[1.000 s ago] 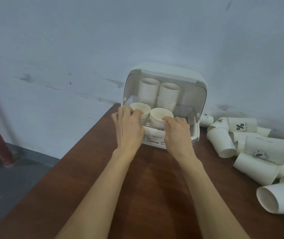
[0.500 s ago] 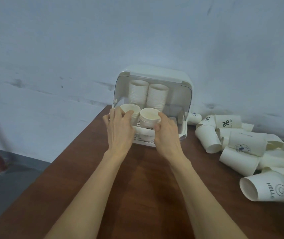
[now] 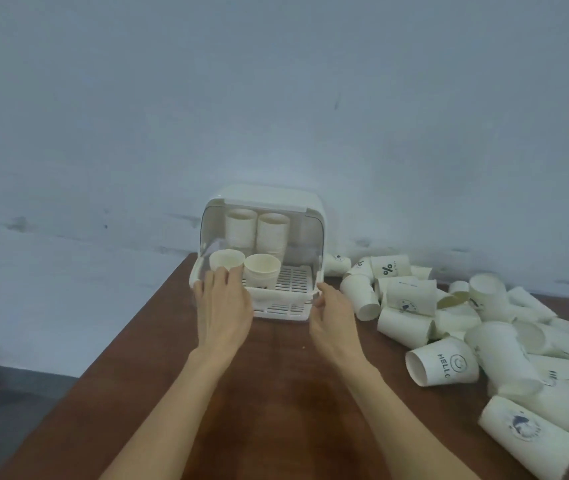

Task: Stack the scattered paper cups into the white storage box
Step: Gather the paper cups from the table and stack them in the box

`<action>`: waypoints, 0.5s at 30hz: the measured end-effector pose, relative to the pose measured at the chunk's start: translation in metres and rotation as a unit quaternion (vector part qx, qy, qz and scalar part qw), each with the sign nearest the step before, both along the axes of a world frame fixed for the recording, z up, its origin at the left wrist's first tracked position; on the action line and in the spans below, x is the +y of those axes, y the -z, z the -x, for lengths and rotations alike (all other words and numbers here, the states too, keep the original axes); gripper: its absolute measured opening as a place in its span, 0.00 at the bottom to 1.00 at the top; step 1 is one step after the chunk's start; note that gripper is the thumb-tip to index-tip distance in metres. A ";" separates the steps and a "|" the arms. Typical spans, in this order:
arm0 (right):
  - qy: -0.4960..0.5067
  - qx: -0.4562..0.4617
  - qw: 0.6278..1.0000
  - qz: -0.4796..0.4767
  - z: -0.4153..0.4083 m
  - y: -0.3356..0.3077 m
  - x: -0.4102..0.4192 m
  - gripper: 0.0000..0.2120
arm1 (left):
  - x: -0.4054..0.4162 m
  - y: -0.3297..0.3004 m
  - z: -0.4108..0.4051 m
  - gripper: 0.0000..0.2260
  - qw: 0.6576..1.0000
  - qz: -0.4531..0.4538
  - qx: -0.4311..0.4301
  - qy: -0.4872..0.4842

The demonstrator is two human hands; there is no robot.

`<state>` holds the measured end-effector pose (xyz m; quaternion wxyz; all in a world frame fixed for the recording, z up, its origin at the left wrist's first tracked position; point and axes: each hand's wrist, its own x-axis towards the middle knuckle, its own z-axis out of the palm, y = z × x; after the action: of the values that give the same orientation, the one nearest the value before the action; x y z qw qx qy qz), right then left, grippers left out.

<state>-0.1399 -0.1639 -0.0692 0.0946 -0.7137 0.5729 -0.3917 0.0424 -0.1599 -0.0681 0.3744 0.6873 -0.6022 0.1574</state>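
The white storage box [image 3: 310, 202] stands open at the table's far edge against the wall. Two tall cup stacks [image 3: 259, 230] fill its back row. Two shorter stacks stand in front: the front left stack [image 3: 226, 259] and the front right stack [image 3: 262, 273]. My left hand [image 3: 222, 306] lies over the box's front left, fingertips touching the front left stack. My right hand [image 3: 333, 315] hovers beside the box's front right corner, fingers relaxed, holding nothing. Scattered paper cups [image 3: 442, 358] lie in a heap to the right.
The brown wooden table [image 3: 276, 410] ends at a left edge with grey floor [image 3: 9, 403] below. A pale wall [image 3: 276, 98] rises right behind the box. The cup heap [image 3: 518, 341] covers the table's right side out to the frame edge.
My right hand has let go of the front right stack and moved right to the box's front corner. My left hand stays at the front left stack. The view has swung right.
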 end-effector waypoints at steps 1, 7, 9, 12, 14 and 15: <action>0.003 0.006 1.000 -0.001 0.009 0.000 0.007 0.17 | 0.005 -0.001 0.004 0.14 1.000 0.001 -0.003 0.007; 0.010 0.050 0.999 -0.011 0.049 -0.005 0.049 0.20 | 0.030 -0.011 0.036 0.12 0.999 -0.014 0.001 0.051; 0.017 0.059 0.998 0.002 0.061 -0.011 0.058 0.18 | 0.037 -0.014 0.049 0.12 0.998 -0.015 0.002 0.067; 0.032 0.062 0.998 0.007 0.079 -0.019 0.071 0.17 | 0.045 -0.018 0.072 0.11 0.996 -0.021 -0.014 0.087; 0.034 0.065 0.997 0.006 0.091 -0.021 0.079 0.17 | 0.047 -0.020 0.089 0.11 0.993 -0.022 -0.027 0.113; 0.036 0.070 0.997 0.006 0.096 -0.023 0.082 0.17 | 0.047 -0.020 0.097 0.11 0.991 -0.024 -0.032 0.130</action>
<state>-0.2360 -0.0822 -0.0466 0.0354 -0.7189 0.6011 -0.3474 -0.0548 -0.1125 -0.0480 0.3558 0.6070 -0.7013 0.1146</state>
